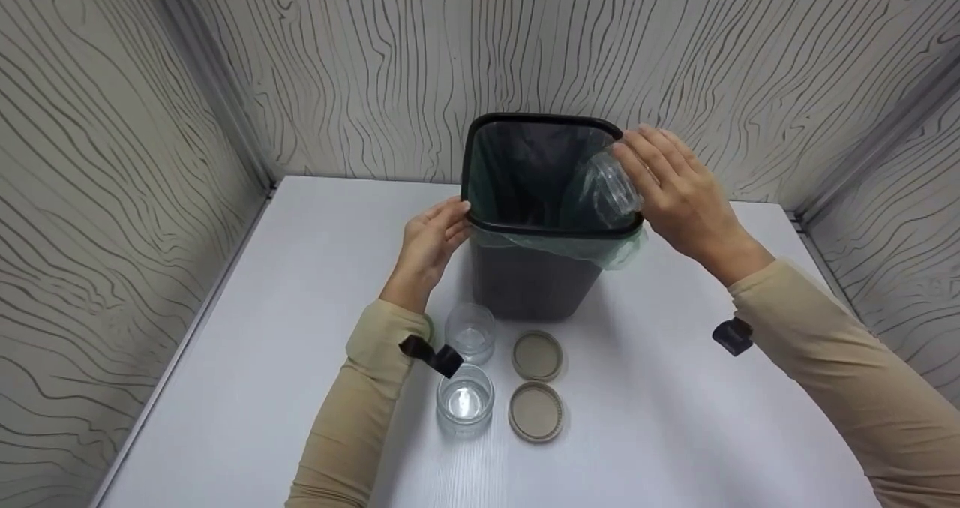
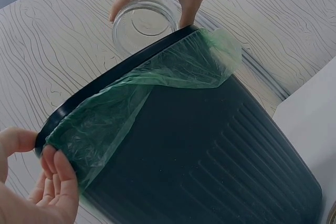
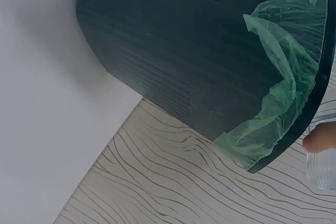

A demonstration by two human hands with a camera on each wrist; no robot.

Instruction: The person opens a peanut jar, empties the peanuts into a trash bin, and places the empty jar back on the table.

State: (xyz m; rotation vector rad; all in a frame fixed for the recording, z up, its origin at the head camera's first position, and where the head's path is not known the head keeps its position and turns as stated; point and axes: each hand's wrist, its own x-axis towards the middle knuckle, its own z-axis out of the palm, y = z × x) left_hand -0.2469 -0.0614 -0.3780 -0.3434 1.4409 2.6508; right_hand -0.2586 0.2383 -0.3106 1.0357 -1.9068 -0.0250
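Observation:
A dark trash bin [image 1: 525, 283] stands on the table, lined with a thin green trash bag [image 2: 105, 129] folded over its black rim. My left hand [image 1: 435, 241] pinches the rim at the near left corner, thumb and fingers on either side, as the left wrist view shows. At the bin's right side, my right hand [image 1: 675, 189] grips a clear glass jar [image 1: 611, 185], tilted at the opening. In the left wrist view the jar [image 2: 144, 24] appears between the right thumb and fingers. Only a fingertip [image 3: 321, 137] of that hand shows in the right wrist view.
Two clear glass jars [image 1: 470, 333] [image 1: 465, 403] stand in front of the bin, beside two round beige lids [image 1: 537, 356] [image 1: 535, 412]. A green edge [image 1: 429, 328] peeks out by the left sleeve. Wood-patterned panels [image 1: 375, 65] enclose the white table [image 1: 315, 268].

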